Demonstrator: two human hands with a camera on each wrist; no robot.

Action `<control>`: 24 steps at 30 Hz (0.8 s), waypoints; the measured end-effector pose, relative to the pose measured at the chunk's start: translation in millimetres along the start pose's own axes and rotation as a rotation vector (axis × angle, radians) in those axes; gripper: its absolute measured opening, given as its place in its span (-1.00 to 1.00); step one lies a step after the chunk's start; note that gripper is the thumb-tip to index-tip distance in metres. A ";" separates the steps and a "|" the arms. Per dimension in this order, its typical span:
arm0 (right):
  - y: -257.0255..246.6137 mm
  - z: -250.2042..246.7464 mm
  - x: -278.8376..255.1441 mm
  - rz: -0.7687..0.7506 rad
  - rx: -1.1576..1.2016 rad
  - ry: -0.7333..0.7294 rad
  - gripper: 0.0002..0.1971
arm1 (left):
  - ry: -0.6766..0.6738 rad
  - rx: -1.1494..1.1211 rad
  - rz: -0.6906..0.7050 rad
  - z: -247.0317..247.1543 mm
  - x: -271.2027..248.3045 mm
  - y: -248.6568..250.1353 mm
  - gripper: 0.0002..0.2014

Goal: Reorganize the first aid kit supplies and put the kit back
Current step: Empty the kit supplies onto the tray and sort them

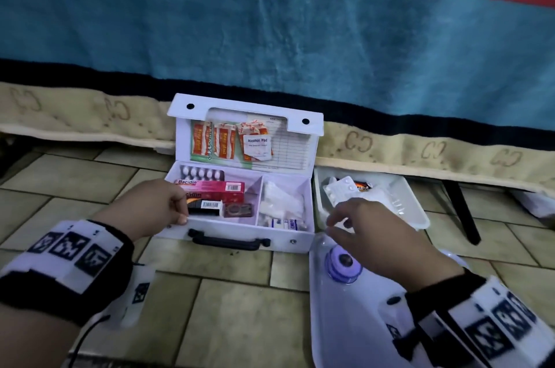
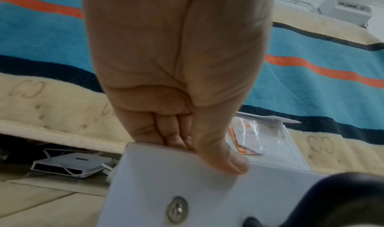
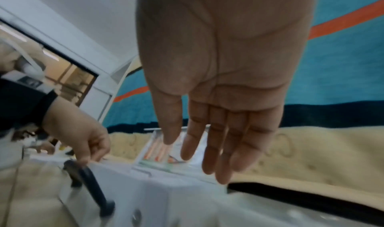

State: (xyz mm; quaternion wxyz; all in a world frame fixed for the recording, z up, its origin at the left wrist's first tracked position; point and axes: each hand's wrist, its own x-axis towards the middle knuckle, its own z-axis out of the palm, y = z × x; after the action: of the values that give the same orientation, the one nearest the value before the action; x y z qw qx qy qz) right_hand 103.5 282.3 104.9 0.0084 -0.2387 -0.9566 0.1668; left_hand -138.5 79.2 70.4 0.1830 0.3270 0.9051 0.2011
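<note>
A white first aid kit lies open on the tiled floor, its lid upright with orange packets and an alcohol pad. Its left compartment holds a pink Bacidin box, a pill strip and a dark box; gauze packs fill the right one. My left hand pinches the kit's front left rim, thumb on the outside, fingers inside. My right hand hovers empty with fingers spread and straight, just right of the kit, over a white tray.
The white tray beside the kit holds a blister pack and other small supplies. A white container lid with a purple knob lies under my right wrist. A striped blanket hangs down behind the kit. A black leg stands at right.
</note>
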 end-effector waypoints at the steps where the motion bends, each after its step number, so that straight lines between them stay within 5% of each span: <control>1: -13.8 -1.3 7.3 -0.065 0.014 0.008 -0.82 | -0.004 0.003 0.001 0.0 -0.4 0.5 -0.68; 6: -78.7 34.6 62.4 -0.290 -0.208 -0.075 -0.75 | -0.029 0.013 0.025 -2.8 -2.5 0.8 -0.68; 12: -115.1 59.6 113.8 -0.190 -0.523 -0.333 -0.77 | -0.073 -0.003 0.038 -5.5 -0.6 0.6 -0.74; 18: -106.0 77.7 132.1 -0.141 -0.507 -0.136 -0.96 | -0.075 -0.011 0.049 -5.6 1.3 -2.0 -0.77; 22: -108.2 79.7 135.5 -0.120 -0.492 -0.185 -0.94 | -0.062 -0.014 0.046 -5.1 0.9 -3.2 -0.82; 24: -107.0 69.9 131.9 -0.083 -0.300 -0.249 -0.85 | -0.063 -0.001 0.056 -4.3 1.5 -3.6 -0.81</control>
State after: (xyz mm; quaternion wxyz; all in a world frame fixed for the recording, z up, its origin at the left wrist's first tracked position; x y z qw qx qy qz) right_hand -68.6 232.0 65.1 -0.1388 -0.1751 -0.9734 0.0503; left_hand -143.4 76.6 71.9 0.2061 0.3582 0.8892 0.1962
